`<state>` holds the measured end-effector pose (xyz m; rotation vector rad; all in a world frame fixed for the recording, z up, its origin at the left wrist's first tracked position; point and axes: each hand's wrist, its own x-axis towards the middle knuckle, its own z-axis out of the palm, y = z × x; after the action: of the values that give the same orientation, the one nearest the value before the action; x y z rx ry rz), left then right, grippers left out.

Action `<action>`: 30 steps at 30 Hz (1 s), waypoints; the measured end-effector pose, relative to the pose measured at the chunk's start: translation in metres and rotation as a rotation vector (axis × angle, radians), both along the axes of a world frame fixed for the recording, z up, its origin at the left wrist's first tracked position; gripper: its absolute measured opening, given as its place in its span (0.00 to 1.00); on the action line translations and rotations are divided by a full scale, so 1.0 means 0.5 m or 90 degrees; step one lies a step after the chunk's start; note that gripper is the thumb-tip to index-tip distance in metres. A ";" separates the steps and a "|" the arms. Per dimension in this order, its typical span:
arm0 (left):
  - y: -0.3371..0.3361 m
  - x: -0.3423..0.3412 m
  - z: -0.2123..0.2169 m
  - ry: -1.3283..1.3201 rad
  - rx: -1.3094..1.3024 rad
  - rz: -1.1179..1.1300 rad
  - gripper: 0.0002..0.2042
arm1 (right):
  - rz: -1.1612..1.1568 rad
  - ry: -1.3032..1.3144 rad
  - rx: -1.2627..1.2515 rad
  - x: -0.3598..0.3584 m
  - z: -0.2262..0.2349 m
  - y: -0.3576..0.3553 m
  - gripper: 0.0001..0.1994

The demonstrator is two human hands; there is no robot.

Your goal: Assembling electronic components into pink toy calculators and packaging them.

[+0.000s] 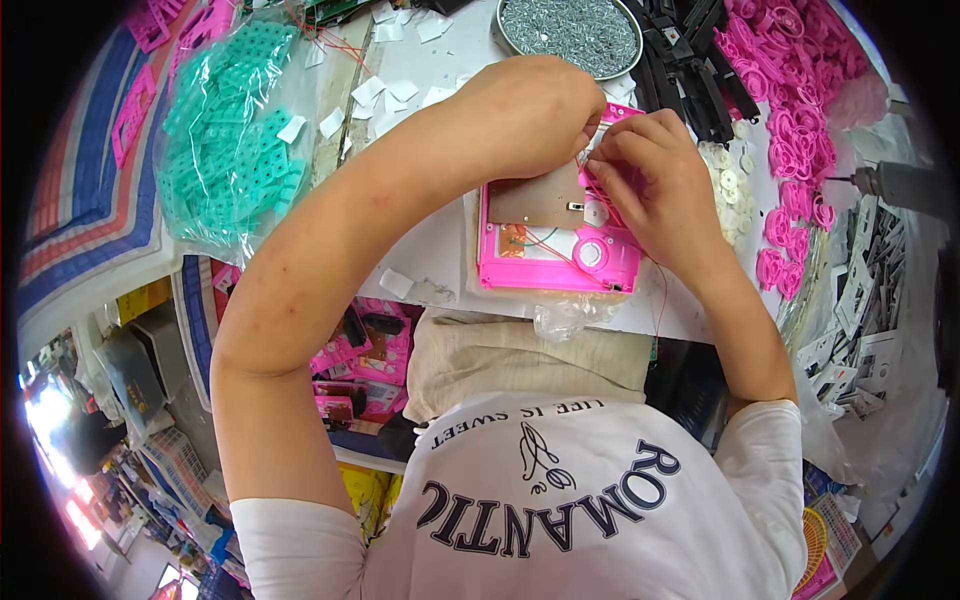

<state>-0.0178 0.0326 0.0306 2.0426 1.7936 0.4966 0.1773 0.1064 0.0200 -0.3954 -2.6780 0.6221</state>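
Note:
A pink plastic housing [500, 273] lies on the table in front of me. A brown circuit board [530, 203] rests in it, with thin red and green wires running over its lower part and a round white-ringed opening [590, 254] at its near right. My left hand [550, 112] reaches across the top of the housing, its fingers curled down; what they hold is hidden. My right hand [660, 185] comes from the right, thumb and forefinger pinched by thin red wires [583, 172] beside the board. The two hands' fingertips nearly meet there.
A round tray [500, 30] of small screws stands at the back. Left lies a clear bag of green plastic parts [235, 140], beside scattered white squares [368, 91]. Black parts [690, 70], white discs [730, 190] and pink rings [800, 140] fill the right, near an electric screwdriver [900, 188].

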 end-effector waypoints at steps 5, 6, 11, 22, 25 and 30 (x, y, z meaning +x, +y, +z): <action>0.001 0.000 -0.008 -0.008 0.001 -0.013 0.07 | 0.100 -0.027 0.051 0.033 0.021 -0.003 0.11; -0.004 0.000 -0.013 -0.023 0.016 -0.006 0.07 | 0.104 -0.030 0.070 0.033 0.020 -0.006 0.12; -0.058 0.013 -0.010 -0.071 0.123 -0.035 0.10 | 0.128 -0.040 -0.014 0.042 0.016 0.027 0.12; -0.107 0.025 -0.037 -0.010 0.312 0.001 0.11 | 0.066 0.067 -0.014 0.037 -0.007 0.005 0.12; -0.126 0.003 -0.035 -0.008 0.338 0.049 0.10 | 0.034 0.057 0.002 0.028 -0.001 -0.013 0.14; -0.148 -0.011 -0.049 0.025 0.309 0.095 0.07 | -0.010 0.010 0.081 0.013 -0.008 -0.045 0.18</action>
<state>-0.0233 -0.0415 0.0062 2.2381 2.0072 1.0282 0.1838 0.0839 0.0159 -0.3743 -2.6791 0.4454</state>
